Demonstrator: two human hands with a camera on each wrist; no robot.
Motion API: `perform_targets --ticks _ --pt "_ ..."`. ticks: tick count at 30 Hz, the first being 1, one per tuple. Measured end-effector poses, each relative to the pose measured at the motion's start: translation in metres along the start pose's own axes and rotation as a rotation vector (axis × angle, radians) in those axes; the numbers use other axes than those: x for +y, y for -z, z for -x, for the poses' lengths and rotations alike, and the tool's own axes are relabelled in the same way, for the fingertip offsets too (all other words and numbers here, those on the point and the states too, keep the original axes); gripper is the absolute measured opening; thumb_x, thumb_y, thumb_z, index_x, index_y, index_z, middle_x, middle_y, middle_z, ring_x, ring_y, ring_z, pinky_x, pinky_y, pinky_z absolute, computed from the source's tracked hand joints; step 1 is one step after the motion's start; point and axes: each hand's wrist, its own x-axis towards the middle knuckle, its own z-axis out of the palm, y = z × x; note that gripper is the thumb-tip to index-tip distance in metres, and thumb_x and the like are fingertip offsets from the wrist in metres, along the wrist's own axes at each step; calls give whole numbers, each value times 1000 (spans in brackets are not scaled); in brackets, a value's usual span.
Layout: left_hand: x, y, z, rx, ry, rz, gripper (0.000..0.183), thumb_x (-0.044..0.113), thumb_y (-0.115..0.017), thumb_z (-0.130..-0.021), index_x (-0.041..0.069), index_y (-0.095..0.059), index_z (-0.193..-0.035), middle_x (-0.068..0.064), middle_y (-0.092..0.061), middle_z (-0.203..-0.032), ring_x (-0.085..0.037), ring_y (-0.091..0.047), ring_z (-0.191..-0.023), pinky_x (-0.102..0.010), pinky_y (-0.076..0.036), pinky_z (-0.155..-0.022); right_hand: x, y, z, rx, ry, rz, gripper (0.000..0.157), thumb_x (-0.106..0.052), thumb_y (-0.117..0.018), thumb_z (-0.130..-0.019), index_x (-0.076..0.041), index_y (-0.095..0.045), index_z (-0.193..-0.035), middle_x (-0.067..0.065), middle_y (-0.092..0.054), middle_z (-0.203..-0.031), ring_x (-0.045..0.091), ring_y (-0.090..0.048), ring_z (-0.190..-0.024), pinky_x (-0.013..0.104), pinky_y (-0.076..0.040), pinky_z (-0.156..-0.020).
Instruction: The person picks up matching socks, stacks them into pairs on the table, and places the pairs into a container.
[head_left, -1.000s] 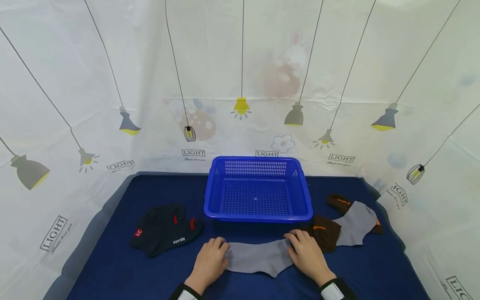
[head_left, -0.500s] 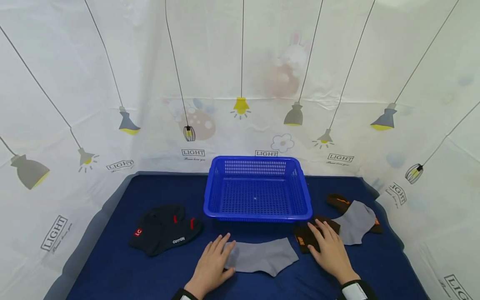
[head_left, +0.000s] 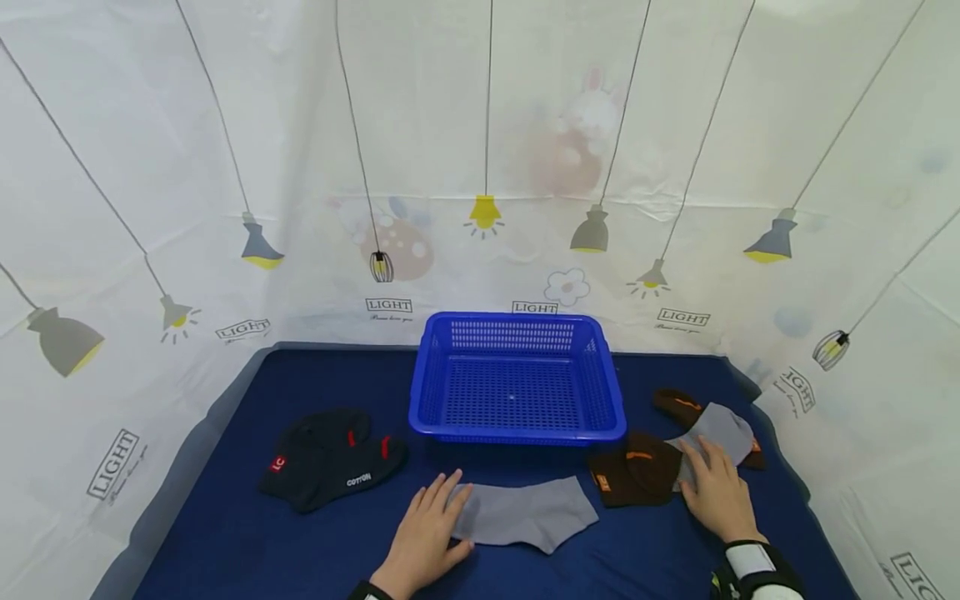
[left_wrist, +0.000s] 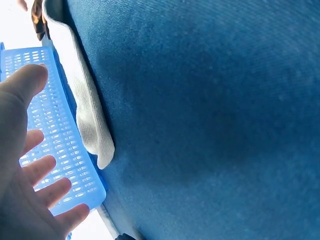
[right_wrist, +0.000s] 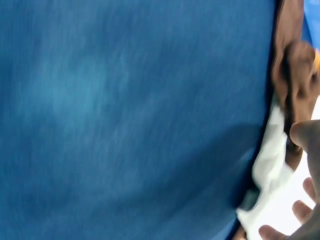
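A grey sock point(head_left: 525, 512) lies flat in front of the basket, its toe pointing left. My left hand point(head_left: 423, 533) is over its left end with fingers straight and spread; the left wrist view shows the sock point(left_wrist: 85, 100) apart from the thumb and fingers. On the right, my right hand point(head_left: 720, 492) reaches over a second grey sock point(head_left: 716, 429), fingertips right at its near edge and fingers extended. Brown socks with orange marks lie around that one: a folded brown sock point(head_left: 648, 471) to its left and another brown sock point(head_left: 675, 406) partly beneath it.
A blue plastic basket point(head_left: 517, 437) stands at the back middle of the dark blue table point(head_left: 322, 558). Black socks point(head_left: 322, 458) with red marks lie at the left. A white printed sheet point(head_left: 300, 167) hangs behind and along both sides.
My right hand has let go of the near grey sock's right end and moved right, past the brown sock, to the other grey sock. My left hand's fingers have straightened.
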Motion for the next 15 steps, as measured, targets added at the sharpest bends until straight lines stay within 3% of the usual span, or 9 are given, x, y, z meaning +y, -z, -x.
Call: perform_targets --ticks 8,15 --pt "-1 0 1 -38 26 18 75 37 -90 -90 6 -61 -153 -20 -53 -163 -43 -55 -146 -63 -50 -112 23 -3 -5 -169 -73 -28 72 -13 -81 -92 10 -49 -152 45 -39 -154 73 -37 -139 86 -48 -90" --pt "-2 -1 0 -21 22 9 75 37 -91 -88 6 -62 -151 -21 -54 -162 -43 -57 -144 -63 -51 -110 30 -1 -12 -246 -92 -76 79 -17 -84 -91 12 -46 -153 47 -34 -156 75 -31 -142 89 -43 -94"
